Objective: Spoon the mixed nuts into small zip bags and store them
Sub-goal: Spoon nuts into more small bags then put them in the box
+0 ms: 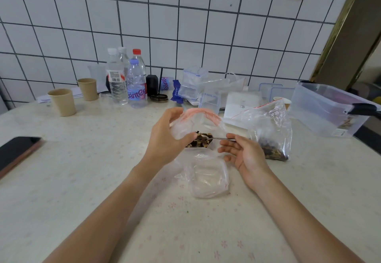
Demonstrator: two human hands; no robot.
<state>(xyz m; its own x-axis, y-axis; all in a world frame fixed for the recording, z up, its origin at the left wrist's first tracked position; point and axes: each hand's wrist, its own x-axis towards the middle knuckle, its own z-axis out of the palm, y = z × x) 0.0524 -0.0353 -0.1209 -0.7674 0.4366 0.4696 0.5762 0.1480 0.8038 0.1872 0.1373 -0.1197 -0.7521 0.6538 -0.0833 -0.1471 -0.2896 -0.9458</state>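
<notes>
My left hand [168, 137] grips a small clear zip bag [195, 121] with a red seal, holding its mouth open above the table. My right hand [241, 153] pinches the handle of a metal spoon [218, 138] loaded with mixed nuts, its bowl at the bag's mouth. More nuts [198, 143] lie in a white container just below the bag, mostly hidden by my left hand. A large zip bag of nuts [270, 132] stands right of my right hand. A pile of empty small zip bags [206, 177] lies in front of my hands.
Two paper cups [62, 101] and several water bottles [132, 81] stand at the back left. Clear plastic boxes [198, 85] and a big clear bin [327, 108] sit at the back and right. A phone [17, 151] lies at the left edge.
</notes>
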